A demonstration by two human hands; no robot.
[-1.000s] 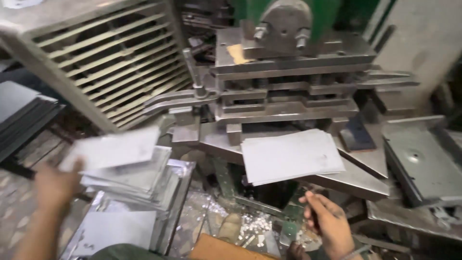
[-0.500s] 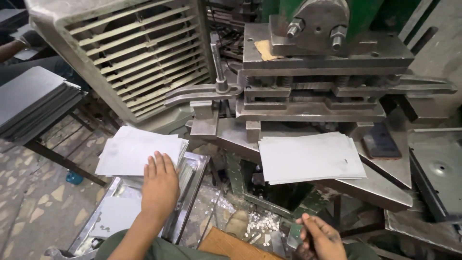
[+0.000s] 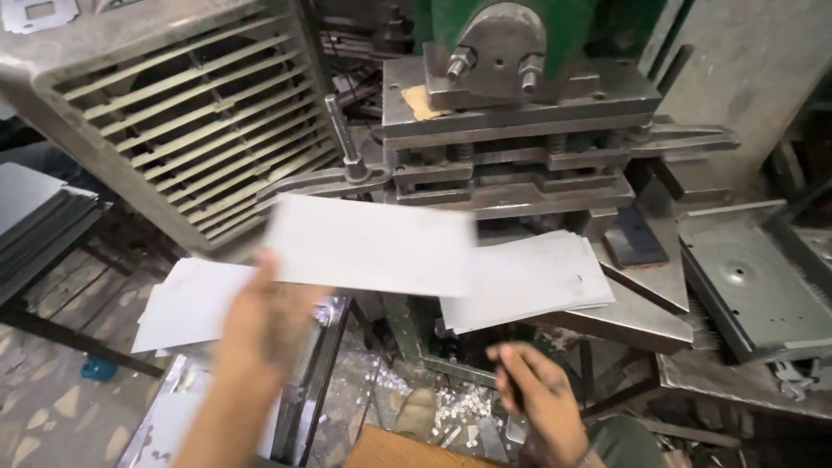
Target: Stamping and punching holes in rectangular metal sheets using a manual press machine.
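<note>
My left hand [image 3: 264, 316] grips a flat white metal sheet [image 3: 368, 245] by its near left corner and holds it in the air, blurred, in front of the press die [image 3: 511, 165]. Below and left of it lies a stack of similar white sheets [image 3: 186, 303] on a metal stand. Another stack of sheets [image 3: 529, 277] rests on the sloped press table to the right. My right hand [image 3: 537, 394] hangs low below that stack, fingers curled, seemingly around a small dark object that I cannot make out.
A green press body [image 3: 563, 26] rises above the die. A large grey louvred housing [image 3: 165, 113] stands at the left. Dark sheets [image 3: 39, 221] are stacked at far left. A grey stamped tray [image 3: 754, 277] sits at right. Metal scraps [image 3: 433, 403] litter the floor.
My left hand has lifted one sheet off the left stack and swung it up and to the right toward the press. My right hand has risen slightly.
</note>
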